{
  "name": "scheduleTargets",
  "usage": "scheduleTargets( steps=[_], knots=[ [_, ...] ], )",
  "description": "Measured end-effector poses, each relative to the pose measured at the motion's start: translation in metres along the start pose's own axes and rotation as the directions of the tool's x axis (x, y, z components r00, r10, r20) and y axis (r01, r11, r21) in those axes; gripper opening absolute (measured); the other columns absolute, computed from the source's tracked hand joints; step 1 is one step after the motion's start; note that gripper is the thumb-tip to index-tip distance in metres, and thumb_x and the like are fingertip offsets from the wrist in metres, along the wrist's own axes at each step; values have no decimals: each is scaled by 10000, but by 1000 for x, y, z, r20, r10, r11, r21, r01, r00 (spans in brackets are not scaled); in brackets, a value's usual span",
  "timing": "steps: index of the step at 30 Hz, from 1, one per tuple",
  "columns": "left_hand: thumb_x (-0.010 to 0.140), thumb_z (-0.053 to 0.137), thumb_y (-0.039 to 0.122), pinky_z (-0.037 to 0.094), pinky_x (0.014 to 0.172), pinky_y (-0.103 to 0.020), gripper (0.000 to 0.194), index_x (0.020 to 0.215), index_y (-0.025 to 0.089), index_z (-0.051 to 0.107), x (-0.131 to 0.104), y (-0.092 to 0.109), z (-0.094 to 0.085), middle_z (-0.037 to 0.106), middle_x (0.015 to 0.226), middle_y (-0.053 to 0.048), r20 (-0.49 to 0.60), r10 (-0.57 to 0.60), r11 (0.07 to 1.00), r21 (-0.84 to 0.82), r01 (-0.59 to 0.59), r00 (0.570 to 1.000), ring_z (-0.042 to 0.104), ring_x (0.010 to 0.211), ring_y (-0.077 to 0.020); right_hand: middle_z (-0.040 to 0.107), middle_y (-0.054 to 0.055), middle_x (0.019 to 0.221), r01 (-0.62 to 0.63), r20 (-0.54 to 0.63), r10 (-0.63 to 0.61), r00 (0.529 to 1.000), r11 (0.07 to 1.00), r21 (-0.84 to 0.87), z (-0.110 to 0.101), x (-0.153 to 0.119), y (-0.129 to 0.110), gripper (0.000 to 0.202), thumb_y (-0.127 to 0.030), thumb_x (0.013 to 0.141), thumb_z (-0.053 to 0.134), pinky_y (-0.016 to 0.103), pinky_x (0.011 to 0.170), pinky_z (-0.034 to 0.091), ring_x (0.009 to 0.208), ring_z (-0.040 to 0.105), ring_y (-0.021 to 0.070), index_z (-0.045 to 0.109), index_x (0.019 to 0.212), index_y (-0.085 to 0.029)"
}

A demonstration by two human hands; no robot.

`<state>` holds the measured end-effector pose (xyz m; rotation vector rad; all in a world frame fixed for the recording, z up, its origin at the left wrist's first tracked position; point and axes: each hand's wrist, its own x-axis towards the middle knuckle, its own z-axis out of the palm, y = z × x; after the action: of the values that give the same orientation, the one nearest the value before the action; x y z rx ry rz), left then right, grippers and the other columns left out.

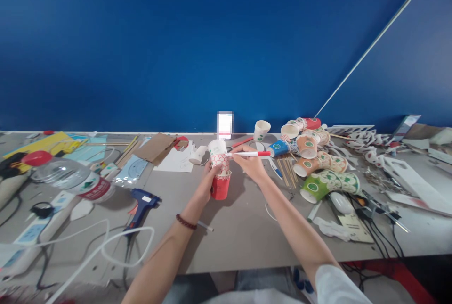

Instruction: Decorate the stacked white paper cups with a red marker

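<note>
In the middle of the head view, my left hand [210,177] is wrapped round a joined set of paper cups [221,188]. The lower cup is solid red; above it are red scale-like outlines on white, topped by a plain white part. My right hand [253,164] grips a white marker pen [252,154] with a red end pointing right. The pen's tip is at the patterned part, though whether it touches cannot be made out. Behind the cups, a phone with a lit screen [225,125] stands against the blue wall.
Decorated paper cups [319,186] lie in a group at the right, near wooden sticks [287,172]. A white cup [262,130] stands at the back. To the left are a blue glue gun [143,207], a large plastic bottle [70,176], a power strip [35,235] and loose cables.
</note>
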<state>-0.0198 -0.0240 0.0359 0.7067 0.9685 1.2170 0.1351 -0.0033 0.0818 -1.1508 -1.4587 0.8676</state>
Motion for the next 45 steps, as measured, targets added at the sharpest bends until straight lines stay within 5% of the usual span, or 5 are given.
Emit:
scheduleTargets(
  steps=[29,38,45],
  knots=[
    [703,746,412,540,688,-322,552,1175,179,580,2,-2,-3,712,880,-66,68,-37,997,-71,41,997,698,750,-218,730,25,793,-55,8,54,998,995,89,2,3,9,31,-222,706,608,340,740,537,810,692,213,599,676,-223],
    [752,642,481,529,613,-317,426,924,95,693,2,2,-4,727,810,-147,99,-273,946,-154,286,957,675,666,-221,676,-4,699,-141,-36,150,988,974,176,1,6,7,57,-268,684,645,319,701,529,718,667,186,622,686,-216],
    [752,608,475,516,578,-315,424,911,96,710,6,-1,-8,727,793,-158,128,-285,939,-161,304,950,664,626,-222,681,8,753,-80,8,80,997,991,108,2,2,5,65,-270,707,647,317,697,504,745,659,189,641,730,-210]
  ],
)
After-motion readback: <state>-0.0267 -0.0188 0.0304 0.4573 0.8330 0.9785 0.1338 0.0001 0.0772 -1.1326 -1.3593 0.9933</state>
